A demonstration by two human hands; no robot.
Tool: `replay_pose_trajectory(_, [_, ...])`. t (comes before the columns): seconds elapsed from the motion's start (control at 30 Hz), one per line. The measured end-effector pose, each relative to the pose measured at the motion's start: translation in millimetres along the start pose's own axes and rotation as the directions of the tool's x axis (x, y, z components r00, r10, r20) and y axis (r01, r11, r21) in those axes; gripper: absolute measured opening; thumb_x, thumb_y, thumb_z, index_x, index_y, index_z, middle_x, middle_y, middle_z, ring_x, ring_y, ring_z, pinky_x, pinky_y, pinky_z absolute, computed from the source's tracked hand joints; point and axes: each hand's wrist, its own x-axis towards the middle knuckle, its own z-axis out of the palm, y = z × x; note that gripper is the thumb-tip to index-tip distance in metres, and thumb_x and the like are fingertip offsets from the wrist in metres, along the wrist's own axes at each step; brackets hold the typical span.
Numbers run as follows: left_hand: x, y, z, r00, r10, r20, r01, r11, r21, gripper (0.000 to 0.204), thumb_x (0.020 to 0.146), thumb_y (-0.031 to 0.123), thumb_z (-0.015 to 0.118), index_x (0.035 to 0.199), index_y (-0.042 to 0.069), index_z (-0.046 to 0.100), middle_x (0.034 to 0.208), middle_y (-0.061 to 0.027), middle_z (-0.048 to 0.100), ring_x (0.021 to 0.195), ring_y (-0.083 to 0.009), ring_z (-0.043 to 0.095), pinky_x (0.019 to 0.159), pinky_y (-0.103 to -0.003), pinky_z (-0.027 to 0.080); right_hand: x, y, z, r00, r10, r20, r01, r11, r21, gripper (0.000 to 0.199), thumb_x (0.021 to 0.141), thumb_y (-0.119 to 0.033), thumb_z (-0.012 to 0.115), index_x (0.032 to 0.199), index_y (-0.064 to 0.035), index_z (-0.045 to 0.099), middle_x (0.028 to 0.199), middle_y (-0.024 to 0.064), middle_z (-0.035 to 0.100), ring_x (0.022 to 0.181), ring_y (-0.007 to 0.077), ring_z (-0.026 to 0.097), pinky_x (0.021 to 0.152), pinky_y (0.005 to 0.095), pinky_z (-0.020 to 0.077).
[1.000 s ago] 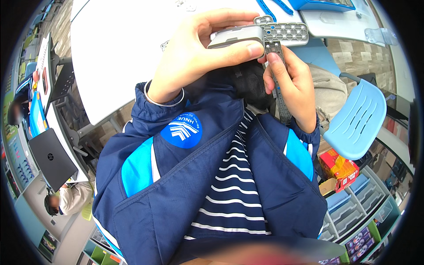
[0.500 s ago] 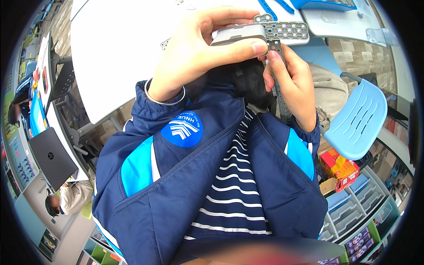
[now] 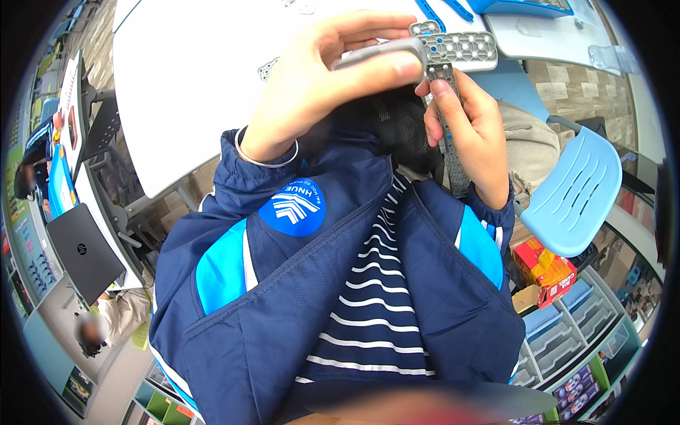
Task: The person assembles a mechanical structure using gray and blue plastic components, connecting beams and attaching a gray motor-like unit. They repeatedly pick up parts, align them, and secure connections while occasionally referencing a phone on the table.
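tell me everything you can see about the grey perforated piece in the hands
The grey perforated piece looks like plastic: a flat plate dotted with rows of small holes, joined at a right angle to a long narrow strip with holes. It is held up over the white table. The left hand pinches the plate's left end; the right hand grips the strip.

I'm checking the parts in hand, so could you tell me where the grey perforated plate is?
In the head view it's top centre-right: the grey perforated plate sits between the left hand and right hand, above the white table.
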Motion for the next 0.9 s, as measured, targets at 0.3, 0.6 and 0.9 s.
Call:
replay_pose_trajectory(0.3, [1.2, -8.8, -22.2, 0.994, 0.087, -0.062, -0.088, 0.996, -0.01, 0.065, 0.077, 0.026, 0.077, 0.129, -0.005, 0.053, 0.117, -0.0163, 0.063, 0.107, -0.0199, 0.059, 0.095, -0.031, 0.044, 0.5, -3.2, -6.2, 0.998, 0.029, 0.054, -0.031, 0.999, 0.037, 0.028, 0.101, -0.024, 0.049, 0.101, 0.0005, 0.062, 0.055, 0.0007, 0.051, 0.049, 0.0059, 0.048, 0.049, 0.024, 0.0382])
replay_pose_trajectory(0.6, [0.2, 13.7, -74.6, 0.943, 0.083, 0.322, -0.212, 0.895, 0.392, 0.07, 0.068, 0.035, 0.081, 0.122, -0.002, 0.059, 0.117, -0.0173, 0.065, 0.114, -0.024, 0.06, 0.102, -0.033, 0.041, 20.2, -22.4, -24.5, 0.866, 0.064, 0.496, 0.052, 0.975, -0.216, 0.027, 0.101, -0.018, 0.047, 0.116, 0.0015, 0.058, 0.057, 0.0022, 0.05, 0.048, 0.0084, 0.048, 0.048, 0.0259, 0.0399])
replay_pose_trajectory(0.9, [7.7, 1.8, -75.4, 0.965, -0.074, 0.251, 0.005, 0.964, 0.264, 0.081, 0.071, 0.019, 0.085, 0.136, -0.003, 0.043, 0.117, -0.0123, 0.061, 0.109, -0.0184, 0.057, 0.098, -0.029, 0.041, 30.2, -13.6, -20.5, 0.773, 0.193, 0.605, 0.057, 0.928, -0.369, 0.025, 0.101, -0.02, 0.047, 0.111, 0.0, 0.058, 0.054, 0.0036, 0.051, 0.045, 0.0111, 0.048, 0.046, 0.0269, 0.0404])
